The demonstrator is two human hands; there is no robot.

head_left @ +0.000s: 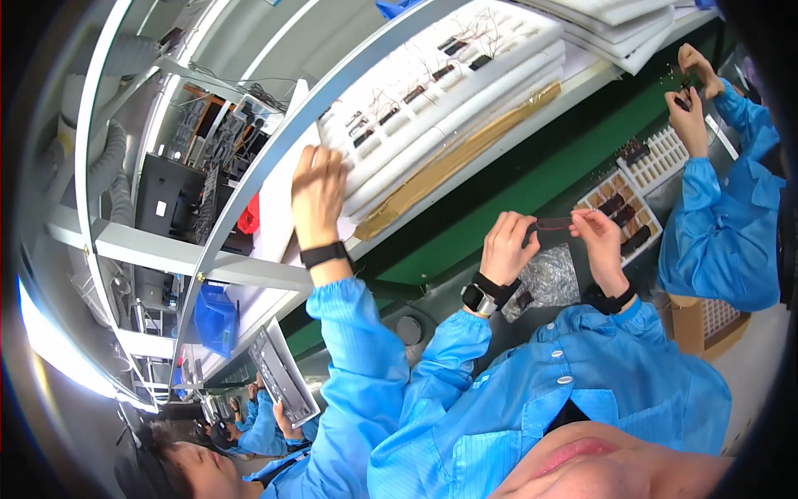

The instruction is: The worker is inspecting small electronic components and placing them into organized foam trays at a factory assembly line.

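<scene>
My left hand (507,248), with a watch on its wrist, and my right hand (603,237), with a black wrist strap, meet over the green bench. Between their fingertips they pinch a small black part with a thin red wire (552,228). Just under the hands lies a crinkled silver bag (550,283). Beyond my right hand stands a compartmented tray (622,218) holding dark parts like the one I hold. My blue sleeves and coat fill the lower middle.
A co-worker's hand (318,195) on my left touches stacked white foam trays (449,91) on a shelf. Another co-worker's hands (690,91) work at the upper right, near a white grid tray (658,154). The green bench (507,187) runs diagonally. A cardboard box (706,324) sits at right.
</scene>
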